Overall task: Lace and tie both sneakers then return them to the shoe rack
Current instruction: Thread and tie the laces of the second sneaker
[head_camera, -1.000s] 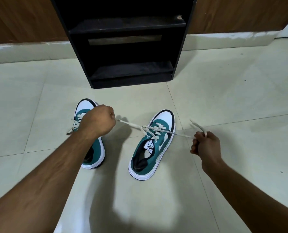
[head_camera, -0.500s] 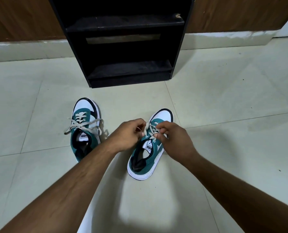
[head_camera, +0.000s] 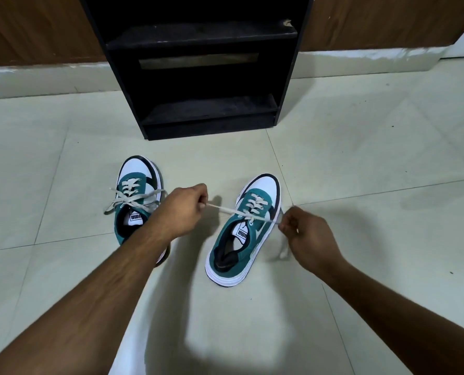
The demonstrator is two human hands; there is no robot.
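Two green-and-white sneakers are seen standing on the pale tiled floor (head_camera: 360, 163), toes pointed toward a black shoe rack (head_camera: 206, 77) set against a wooden wall (head_camera: 30, 28). The right sneaker (head_camera: 245, 231) is placed between the two hands, angled slightly, with its white toe cap nearest the rack. Its cream lace (head_camera: 241, 213) is stretched taut across the top eyelets, just above the tongue label. One end of the lace is pinched by the left hand (head_camera: 183, 209), whose fingers are curled into a loose fist round it, to the left of the shoe. The other end is gripped by the right hand (head_camera: 308, 234), fingers clenched on it just beside the shoe's right edge, and a short tail of lace is seen hanging below that hand. The left sneaker (head_camera: 136, 196) is set well to the left, partly covered by the left forearm; its lace (head_camera: 133, 201) is crossed through the eyelets, with loose ends spread to both sides. Both rack shelves in view are dark.
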